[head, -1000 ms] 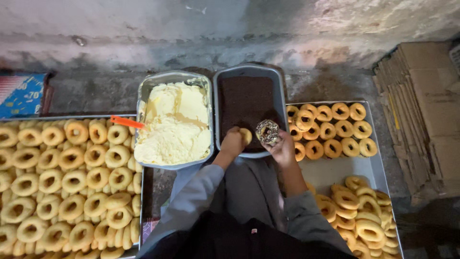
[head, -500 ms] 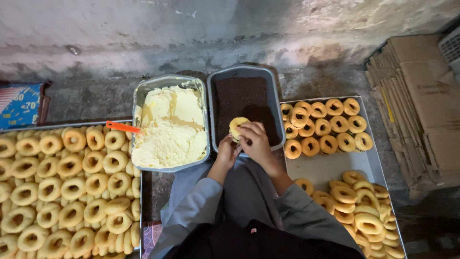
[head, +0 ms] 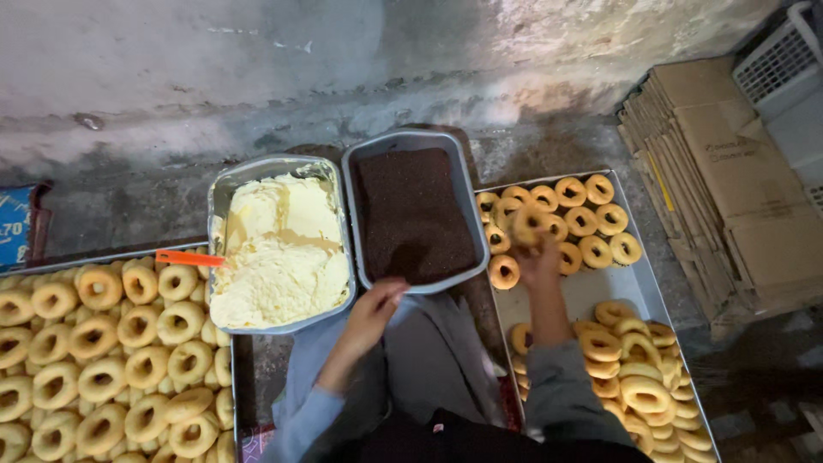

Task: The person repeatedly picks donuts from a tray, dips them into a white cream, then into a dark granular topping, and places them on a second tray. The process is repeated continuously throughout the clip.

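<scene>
The right hand (head: 538, 257) grips a pale ring-shaped pastry (head: 525, 225) over the metal tray of finished rings (head: 600, 287). The left hand (head: 373, 309) hangs loosely curled and empty at the near rim of the grey pan of dark brown crumbs (head: 413, 214). Beside it sits a foil pan of yellow cream (head: 279, 244).

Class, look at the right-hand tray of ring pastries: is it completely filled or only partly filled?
Partly filled. The right tray has ring pastries in rows at its far end and a heap at its near end, with bare metal between.
</scene>
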